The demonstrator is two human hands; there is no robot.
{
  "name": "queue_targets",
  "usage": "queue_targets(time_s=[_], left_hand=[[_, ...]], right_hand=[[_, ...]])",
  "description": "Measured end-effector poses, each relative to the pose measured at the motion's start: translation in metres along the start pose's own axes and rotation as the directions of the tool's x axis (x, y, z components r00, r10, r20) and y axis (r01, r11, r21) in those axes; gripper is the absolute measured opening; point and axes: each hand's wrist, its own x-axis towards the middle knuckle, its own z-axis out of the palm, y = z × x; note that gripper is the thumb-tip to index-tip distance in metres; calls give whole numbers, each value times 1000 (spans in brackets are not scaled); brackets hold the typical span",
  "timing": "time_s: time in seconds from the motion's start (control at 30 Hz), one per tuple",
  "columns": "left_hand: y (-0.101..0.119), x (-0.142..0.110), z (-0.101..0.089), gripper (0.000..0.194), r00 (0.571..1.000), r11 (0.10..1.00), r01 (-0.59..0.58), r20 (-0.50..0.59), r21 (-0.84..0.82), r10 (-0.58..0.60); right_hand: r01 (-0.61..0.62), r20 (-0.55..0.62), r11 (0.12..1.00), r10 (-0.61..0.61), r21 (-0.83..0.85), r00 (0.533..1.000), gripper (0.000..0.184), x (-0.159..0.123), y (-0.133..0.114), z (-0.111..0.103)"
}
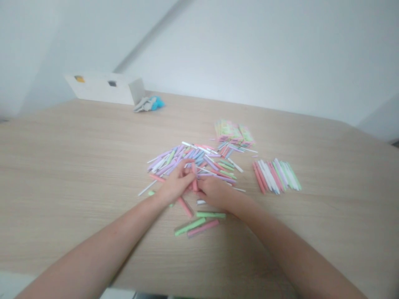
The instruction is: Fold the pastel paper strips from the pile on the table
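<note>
Entries run left to right across the light wood desk (pixel 77 174).

At the far edge, a white box (pixel 102 89) is placed, with one yellow patch and one dark patch on its face. Just beside it, a crumpled grey and blue cloth (pixel 149 104) is laid.

Near the middle of the desk, the left hand (pixel 176 182) is curled, with its fingers closed toward a pink stick (pixel 194 178) held tilted between both hands. The right hand (pixel 215 193) is turned palm down, with its fingers bent toward the same stick. Whether the stick is pinched cannot be told through the blur.

Both hands are placed over a loose heap of pastel sticks (pixel 190 162). Stray sticks (pixel 203 228) in green and pink are scattered nearer the near edge.

Toward the far edge, a stack of pink and green packets (pixel 234 133) is set behind the heap. Further right, a bunch of pink, white and green sticks (pixel 276 176) is laid side by side.
</note>
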Motion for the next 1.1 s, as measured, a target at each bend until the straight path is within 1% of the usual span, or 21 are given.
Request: queue_targets(time_s=[0.2, 0.3, 0.43, 0.53, 0.63, 0.7, 0.77, 0.87, 0.93, 1.0, 1.07, 1.1], left_hand=[[-1, 1, -1, 43, 1000, 1000, -3, -29, -26, 2], [-2, 2, -2, 43, 999, 1000, -13, -52, -24, 12], [-4, 2, -2, 43, 999, 1000, -7, -54, -12, 6], [-4, 2, -3, 42, 996, 1000, -7, -88, -12, 6], [-4, 2, -3, 41, 989, 999, -5, -145, -47, -1], [-3, 2, -3, 40, 985, 997, -4, -171, -71, -8], [-2, 2, -3, 39, 984, 997, 3, -179, -78, -17], [-2, 1, -2, 38, 985, 997, 19, -168, -70, -30], [-1, 0, -1, 38, 991, 998, 19, -132, -64, -27], [-2, -2, -1, 39, 997, 998, 15, -81, -55, -19], [-2, -3, 0, 39, 999, 999, 18, -30, -43, -19], [-1, -3, 1, 39, 1000, 999, 20, -6, -37, -20]], right_hand=[[19, -7, 1000, -19, 3, 1000, 22, 2, -1, -1], [23, -9, 1000, -23, 18, 1000, 22, 2, 2, 2], [24, 5, 999, -24, 32, 1000, 21, 4, 6, 7], [29, -8, 998, -28, 50, 1000, 18, 5, 9, 9], [-25, -85, 990, 37, 135, 996, 12, 2, 9, 7], [-79, -142, 960, 120, 269, 983, 8, -3, 8, 4], [-115, -158, 882, 207, 458, 965, 6, -9, 5, 1], [-159, -125, 693, 340, 703, 932, 5, -17, 2, -3], [-169, -69, 521, 407, 837, 911, 4, -22, -1, -4], [-149, 1, 304, 438, 941, 899, 5, -25, -4, -3], [-104, 49, 100, 447, 990, 893, 6, -28, -6, 0], [-76, 55, 28, 453, 997, 890, 7, -28, -6, 2]])
